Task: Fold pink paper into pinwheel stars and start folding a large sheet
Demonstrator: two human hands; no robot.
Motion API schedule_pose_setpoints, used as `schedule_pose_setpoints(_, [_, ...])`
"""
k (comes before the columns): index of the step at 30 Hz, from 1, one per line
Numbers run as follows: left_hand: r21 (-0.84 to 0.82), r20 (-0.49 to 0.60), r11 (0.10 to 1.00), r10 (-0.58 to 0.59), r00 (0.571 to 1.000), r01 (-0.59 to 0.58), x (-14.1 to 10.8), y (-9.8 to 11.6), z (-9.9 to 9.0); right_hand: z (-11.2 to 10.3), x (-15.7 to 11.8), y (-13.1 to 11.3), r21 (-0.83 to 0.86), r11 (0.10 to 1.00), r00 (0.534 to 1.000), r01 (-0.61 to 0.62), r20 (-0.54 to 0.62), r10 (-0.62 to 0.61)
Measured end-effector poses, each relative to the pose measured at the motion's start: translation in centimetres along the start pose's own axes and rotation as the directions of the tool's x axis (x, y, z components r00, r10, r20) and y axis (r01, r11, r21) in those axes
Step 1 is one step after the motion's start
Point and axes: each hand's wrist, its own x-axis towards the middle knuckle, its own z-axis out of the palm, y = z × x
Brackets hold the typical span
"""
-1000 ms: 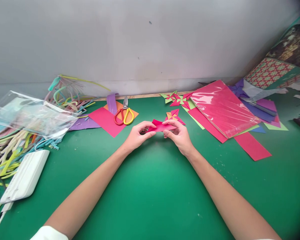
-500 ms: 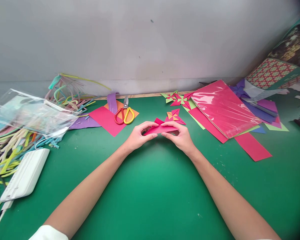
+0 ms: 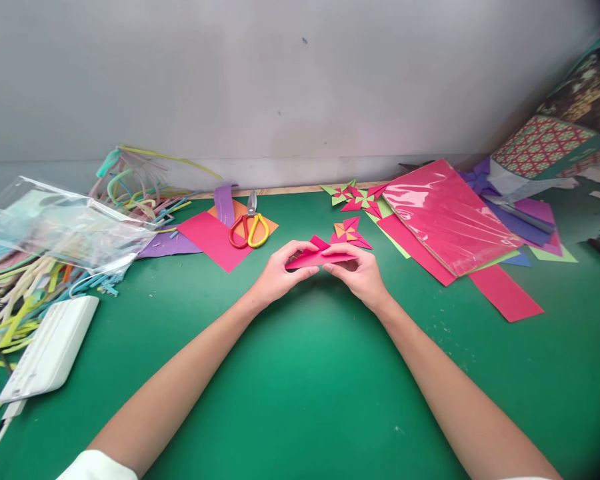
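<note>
A folded piece of red paper (image 3: 313, 259) is held up between both hands above the green table (image 3: 300, 400). My left hand (image 3: 280, 272) pinches its left end, thumb below and fingers above. The right end sits between the thumb and fingers of my right hand (image 3: 357, 272). Just behind my right hand lies a red and orange folded paper star (image 3: 347, 231). Red and green folded stars (image 3: 363, 199) rest farther back by the wall. Left of my hands, scissors (image 3: 250, 223) with a red and a yellow handle lie on paper sheets.
A red sheet (image 3: 215, 240) lies beside purple paper (image 3: 170, 245). At the left are a clear plastic bag (image 3: 65, 223), colourful strips (image 3: 25, 293) and a white power bank (image 3: 53, 350). Wrapped red paper (image 3: 450, 217) and a patterned bag (image 3: 545, 147) are at the right.
</note>
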Motion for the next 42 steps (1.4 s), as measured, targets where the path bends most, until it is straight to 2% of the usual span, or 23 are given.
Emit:
schedule_pose_setpoints(5, [-0.105, 0.01, 0.991, -0.076, 0.997, 0.077, 0.0, 0.2, 0.1, 0.3, -0.1, 0.3, 0.086, 0.996, 1.0, -0.025, -0.013, 0.026])
schedule_pose_setpoints(10, [-0.134, 0.016, 0.987, -0.092, 0.996, 0.094, 0.0, 0.4, 0.2, 0.8, -0.2, 0.1, 0.155, 0.986, 0.997, -0.06, -0.047, 0.068])
schedule_pose_setpoints(16, [-0.09, -0.029, 0.995, -0.032, 0.999, 0.03, -0.1, 0.7, 0.5, 1.5, -0.3, -0.1, 0.185, 0.977, 0.982, -0.11, -0.131, 0.136])
schedule_pose_setpoints(24, [0.121, -0.046, 0.993, -0.001, 0.999, 0.007, -0.3, 0.9, 0.8, 3.0, -0.8, 0.3, 0.286, 0.952, 0.96, -0.112, -0.215, 0.178])
schedule_pose_setpoints(32, [0.049, -0.049, 0.998, -0.046, 0.998, 0.048, -0.4, 0.9, 1.3, 3.7, -1.1, -0.1, 0.398, 0.9, 0.931, -0.179, -0.226, 0.286])
schedule_pose_setpoints(38, [0.066, -0.072, 0.994, -0.081, 0.994, 0.086, -0.3, 0.8, 1.5, 3.7, -1.2, -0.1, 0.361, 0.912, 0.918, -0.193, -0.261, 0.298])
schedule_pose_setpoints(42, [-0.001, -0.086, 0.993, -0.114, 0.99, 0.114, -0.1, 0.1, 1.5, 3.6, -1.3, 0.1, 0.362, 0.911, 0.911, -0.2, -0.273, 0.309])
